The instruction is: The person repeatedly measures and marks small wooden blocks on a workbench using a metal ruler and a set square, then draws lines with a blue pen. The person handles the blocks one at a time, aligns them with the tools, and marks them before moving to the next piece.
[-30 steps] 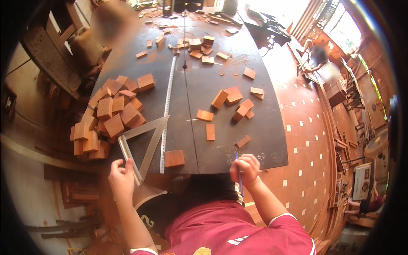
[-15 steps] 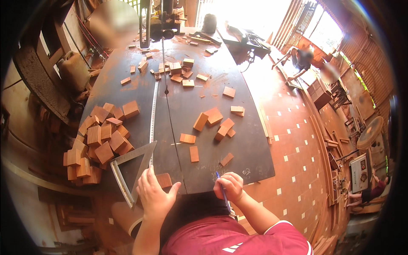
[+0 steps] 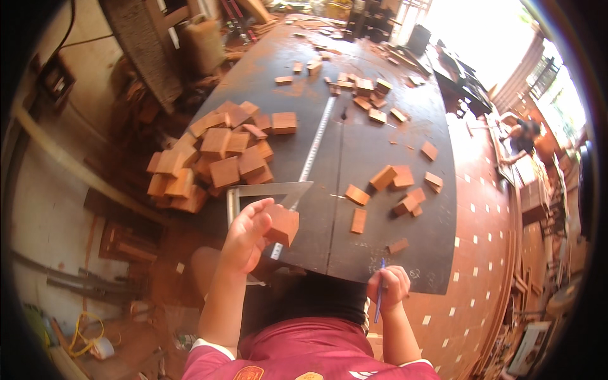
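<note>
My left hand (image 3: 249, 232) is closed on a reddish-brown wooden block (image 3: 282, 225), lifted over the near edge of the dark table. Just beyond it lies a set square (image 3: 270, 190) with a clear triangular blade, partly hidden by my fingers. It rests across a white measuring tape (image 3: 315, 145) that runs along the tabletop. At the table's near right edge my right hand (image 3: 391, 284) grips a blue pen (image 3: 379, 296) in its fist. To the left is a heaped pile of wooden blocks (image 3: 215, 143).
On the dark tabletop (image 3: 297, 247), loose blocks (image 3: 401, 177) lie at the right and small offcuts (image 3: 364, 87) toward the far end. A narrow slot runs lengthwise through it. Another person (image 3: 524, 136) works at the far right, beyond the tiled floor (image 3: 437, 316).
My left hand has taken hold of the block lying at the near edge and raised it. My right hand, still with the pen, is slightly lower. The view has swung left.
</note>
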{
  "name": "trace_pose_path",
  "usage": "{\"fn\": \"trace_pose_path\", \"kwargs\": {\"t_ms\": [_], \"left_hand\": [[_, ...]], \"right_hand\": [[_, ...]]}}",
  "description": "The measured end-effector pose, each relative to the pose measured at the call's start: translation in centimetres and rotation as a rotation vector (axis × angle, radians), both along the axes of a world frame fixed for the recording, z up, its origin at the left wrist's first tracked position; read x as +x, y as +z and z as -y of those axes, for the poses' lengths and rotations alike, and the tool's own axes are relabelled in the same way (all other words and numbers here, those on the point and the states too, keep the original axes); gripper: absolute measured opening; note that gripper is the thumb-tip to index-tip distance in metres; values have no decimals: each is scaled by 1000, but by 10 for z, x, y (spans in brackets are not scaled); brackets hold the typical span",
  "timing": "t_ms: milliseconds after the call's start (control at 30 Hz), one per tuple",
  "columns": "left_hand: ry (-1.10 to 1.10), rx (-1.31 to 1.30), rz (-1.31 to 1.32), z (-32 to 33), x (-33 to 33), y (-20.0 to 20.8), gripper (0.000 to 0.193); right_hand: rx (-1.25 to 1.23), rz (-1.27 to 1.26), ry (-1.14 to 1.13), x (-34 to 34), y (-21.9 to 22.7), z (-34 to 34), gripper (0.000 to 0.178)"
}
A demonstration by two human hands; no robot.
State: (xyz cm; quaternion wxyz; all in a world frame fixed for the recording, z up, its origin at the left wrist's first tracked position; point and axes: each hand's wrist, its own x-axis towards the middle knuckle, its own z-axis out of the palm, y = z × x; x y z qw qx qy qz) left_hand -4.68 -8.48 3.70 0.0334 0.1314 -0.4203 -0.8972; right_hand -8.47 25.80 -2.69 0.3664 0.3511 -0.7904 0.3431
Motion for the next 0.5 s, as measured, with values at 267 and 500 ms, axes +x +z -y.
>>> {"fn": "trace_pose_path", "kwargs": {"t_ms": [267, 500], "left_hand": [[278, 362, 30, 19, 1, -5, 62], [494, -12, -136, 27, -1, -1, 61]], "right_hand": [[29, 24, 2, 2, 0, 0, 25], [24, 11, -12, 2, 3, 2, 22]]}}
